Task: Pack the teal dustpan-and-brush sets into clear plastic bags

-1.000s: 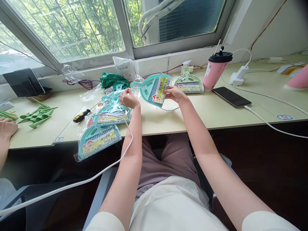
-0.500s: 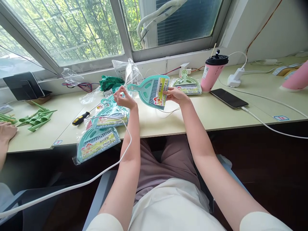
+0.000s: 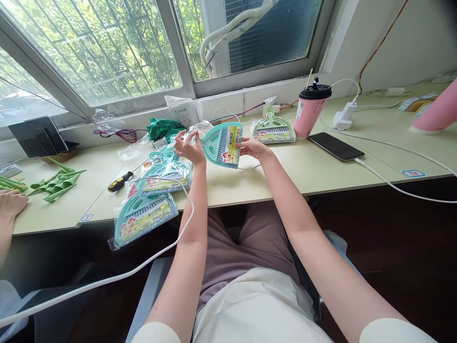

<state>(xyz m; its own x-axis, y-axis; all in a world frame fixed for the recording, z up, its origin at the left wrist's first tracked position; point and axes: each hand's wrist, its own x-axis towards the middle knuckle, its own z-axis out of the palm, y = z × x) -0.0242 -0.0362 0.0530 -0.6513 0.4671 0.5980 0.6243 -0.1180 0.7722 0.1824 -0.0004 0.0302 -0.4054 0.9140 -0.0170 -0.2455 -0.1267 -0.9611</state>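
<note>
My right hand (image 3: 252,147) pinches the labelled end of a teal mini dustpan-and-brush set (image 3: 222,143) and holds it just above the pale desk (image 3: 314,171). My left hand (image 3: 189,146) is raised at the set's handle end, fingers curled on a clear plastic bag (image 3: 200,128) that is crumpled there. A pile of bagged teal sets (image 3: 164,169) lies left of that hand. One more bagged set (image 3: 144,216) hangs over the desk's front edge.
Another bagged set (image 3: 273,131), a pink lidded cup (image 3: 310,112) and a charging phone (image 3: 335,146) lie to the right. A screwdriver (image 3: 120,181), green plastic pieces (image 3: 57,178) and another person's hand (image 3: 12,205) are on the left. A white cable (image 3: 143,264) crosses my left arm.
The teal set has come down a little and its handle now meets my left hand. The clear bag that stood up behind it half a second ago is bunched at my left fingers.
</note>
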